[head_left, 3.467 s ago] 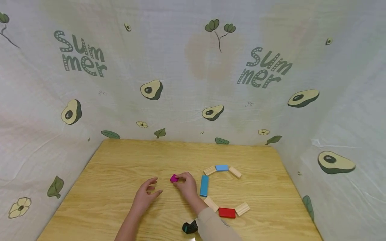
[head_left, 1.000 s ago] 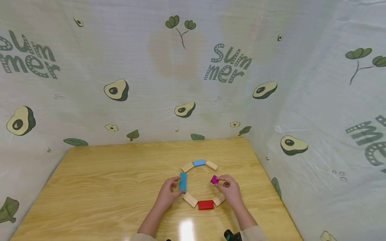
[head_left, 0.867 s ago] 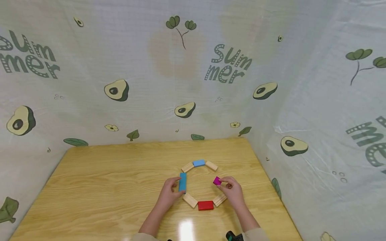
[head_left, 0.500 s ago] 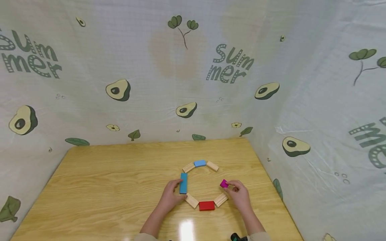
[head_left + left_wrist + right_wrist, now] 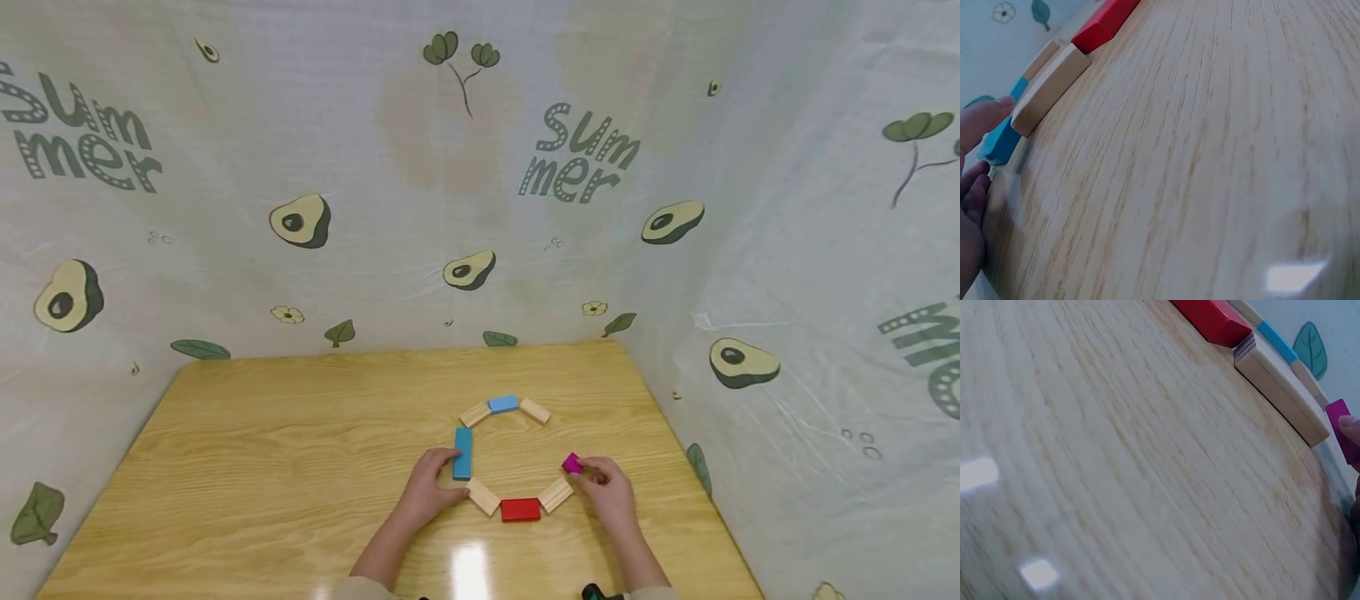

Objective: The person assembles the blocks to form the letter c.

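Note:
A magenta block (image 5: 572, 463) is pinched between the thumb and fingertips of my right hand (image 5: 613, 498). It is just past the outer end of a plain wooden block (image 5: 557, 495), and the right wrist view shows its flat side beyond that wood. My left hand (image 5: 426, 493) lies at the left of the ring, its fingers loosely spread. One fingertip is at the long blue block (image 5: 462, 454). The thumb tip is beside the lower-left wooden block (image 5: 483, 497), right at its corner in the left wrist view.
The blocks form a ring open on its right side. A red block (image 5: 521, 509) sits at the front. At the back, a smaller blue block (image 5: 503, 404) stands between two wooden blocks (image 5: 476, 414). A patterned cloth (image 5: 390, 292) hangs around the wooden table (image 5: 262, 467).
My right hand has carried the magenta block from the left of the ring across to its right side, moving nearer the front. My left hand has come to the long blue block.

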A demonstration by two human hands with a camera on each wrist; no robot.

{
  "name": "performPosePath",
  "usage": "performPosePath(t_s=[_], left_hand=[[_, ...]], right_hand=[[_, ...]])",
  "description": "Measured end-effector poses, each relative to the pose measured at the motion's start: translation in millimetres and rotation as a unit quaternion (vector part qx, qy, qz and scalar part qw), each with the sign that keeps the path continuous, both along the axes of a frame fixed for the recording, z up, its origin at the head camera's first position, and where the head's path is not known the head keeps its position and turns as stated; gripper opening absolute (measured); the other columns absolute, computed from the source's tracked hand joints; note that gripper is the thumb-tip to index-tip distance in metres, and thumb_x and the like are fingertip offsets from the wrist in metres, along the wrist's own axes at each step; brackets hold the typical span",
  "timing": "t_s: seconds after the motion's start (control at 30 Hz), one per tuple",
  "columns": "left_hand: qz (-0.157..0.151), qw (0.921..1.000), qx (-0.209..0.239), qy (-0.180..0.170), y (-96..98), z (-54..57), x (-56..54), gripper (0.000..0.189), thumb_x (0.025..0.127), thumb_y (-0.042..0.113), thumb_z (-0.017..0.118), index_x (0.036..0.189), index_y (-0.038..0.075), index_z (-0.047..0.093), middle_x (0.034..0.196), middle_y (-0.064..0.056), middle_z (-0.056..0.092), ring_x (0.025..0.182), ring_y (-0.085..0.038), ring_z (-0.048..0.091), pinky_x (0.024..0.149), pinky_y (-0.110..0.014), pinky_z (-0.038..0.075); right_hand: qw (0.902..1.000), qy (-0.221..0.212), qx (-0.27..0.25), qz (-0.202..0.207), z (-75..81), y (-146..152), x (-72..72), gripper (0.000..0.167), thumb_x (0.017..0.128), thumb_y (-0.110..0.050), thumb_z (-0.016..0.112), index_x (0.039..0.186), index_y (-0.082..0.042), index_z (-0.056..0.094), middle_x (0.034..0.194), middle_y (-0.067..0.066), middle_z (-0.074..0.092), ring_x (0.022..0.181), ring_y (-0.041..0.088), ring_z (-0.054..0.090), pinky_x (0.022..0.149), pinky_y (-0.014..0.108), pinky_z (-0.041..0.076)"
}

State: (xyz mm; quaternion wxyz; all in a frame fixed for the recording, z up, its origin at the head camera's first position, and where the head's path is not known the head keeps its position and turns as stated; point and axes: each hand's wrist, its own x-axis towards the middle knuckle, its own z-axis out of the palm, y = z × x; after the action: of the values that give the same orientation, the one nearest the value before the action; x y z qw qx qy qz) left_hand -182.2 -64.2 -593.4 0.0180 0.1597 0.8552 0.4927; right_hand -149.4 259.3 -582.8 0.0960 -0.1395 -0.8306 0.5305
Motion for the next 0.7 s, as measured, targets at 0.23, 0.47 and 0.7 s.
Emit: performPosePath(t_s=[0.23, 0.47, 0.7], left_hand=[[-0.008, 0.9999, -0.009, 0.003, -1.2, 0.4, -0.2, 0.062, 0.076, 0.023, 0.086, 0.129, 0.005, 0.059, 0.129, -0.016, 0.052, 0.122, -0.038, 0.047, 0.1, -0.055, 0.039], [-0.009, 0.9997, -0.02, 0.006, -1.0, 0.3, -0.2, 0.061, 0.076, 0.024, 0.086, 0.129, 0.006, 0.06, 0.129, -0.016, 0.052, 0.121, -0.038, 0.048, 0.099, -0.055, 0.04], [-0.007, 0.9997, -0.023, -0.006, -1.4, -2.4, -1.8, 0.062, 0.076, 0.025, 0.086, 0.129, 0.009, 0.06, 0.13, -0.015, 0.051, 0.122, -0.037, 0.047, 0.1, -0.054, 0.04]], right_hand=[[0.9994, 0.031, 0.015, 0.006, -4.0, 2.5, 3.3, 0.022, 0.075, 0.005, 0.079, 0.097, 0.002, 0.073, 0.088, 0.009, 0.062, 0.069, 0.01, 0.049, 0.059, 0.02, 0.042], [0.9991, 0.024, 0.029, 0.022, -7.8, 5.8, 2.1, 0.025, 0.073, 0.008, 0.079, 0.096, 0.0, 0.074, 0.089, 0.008, 0.062, 0.069, 0.009, 0.05, 0.06, 0.019, 0.044], [0.9984, 0.037, 0.032, 0.028, -12.2, 7.4, 1.5, 0.025, 0.073, 0.01, 0.079, 0.096, 0.0, 0.075, 0.091, 0.009, 0.062, 0.07, 0.008, 0.05, 0.059, 0.018, 0.043]])
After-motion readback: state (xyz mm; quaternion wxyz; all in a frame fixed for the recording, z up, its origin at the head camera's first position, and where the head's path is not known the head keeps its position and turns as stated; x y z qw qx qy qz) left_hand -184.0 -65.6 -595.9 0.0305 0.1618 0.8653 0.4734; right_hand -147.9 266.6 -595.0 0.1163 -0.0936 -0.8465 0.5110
